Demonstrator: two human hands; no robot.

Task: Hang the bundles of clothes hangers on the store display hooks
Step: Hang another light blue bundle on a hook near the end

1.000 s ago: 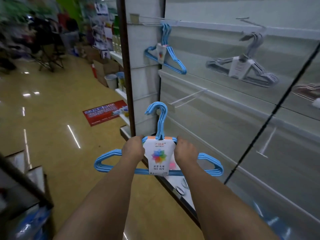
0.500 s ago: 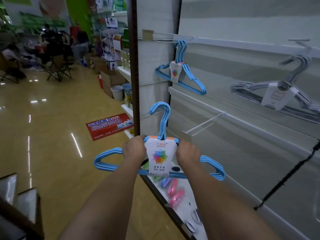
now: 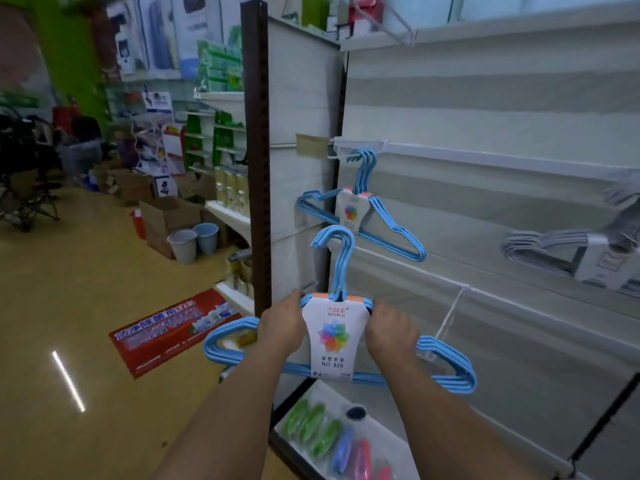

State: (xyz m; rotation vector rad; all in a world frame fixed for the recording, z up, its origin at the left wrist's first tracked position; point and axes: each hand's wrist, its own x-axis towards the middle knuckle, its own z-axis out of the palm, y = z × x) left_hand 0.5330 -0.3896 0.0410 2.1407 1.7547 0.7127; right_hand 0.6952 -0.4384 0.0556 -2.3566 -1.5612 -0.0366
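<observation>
- Both hands grip one bundle of sky-blue plastic-coated wire hangers [image 3: 341,344] at its shoulders: the left hand [image 3: 281,329] left of the white card label [image 3: 334,336], the right hand [image 3: 391,332] right of it, fingers curled round the wires.
- The bundle is held upright, its long axis level and roughly along the wall, its blue hook tops [image 3: 334,244] pointing up.
- The bare white wire display hook [image 3: 452,311] juts from the panel just right of the right hand, level with the label, so I'd judge that hand nearer.
- Above hangs a second blue hanger bundle [image 3: 367,216] on the upper rail [image 3: 450,155]; a grey-white bundle [image 3: 571,254] hangs farther right.
- The brown upright post [image 3: 261,168] stands just left.
</observation>
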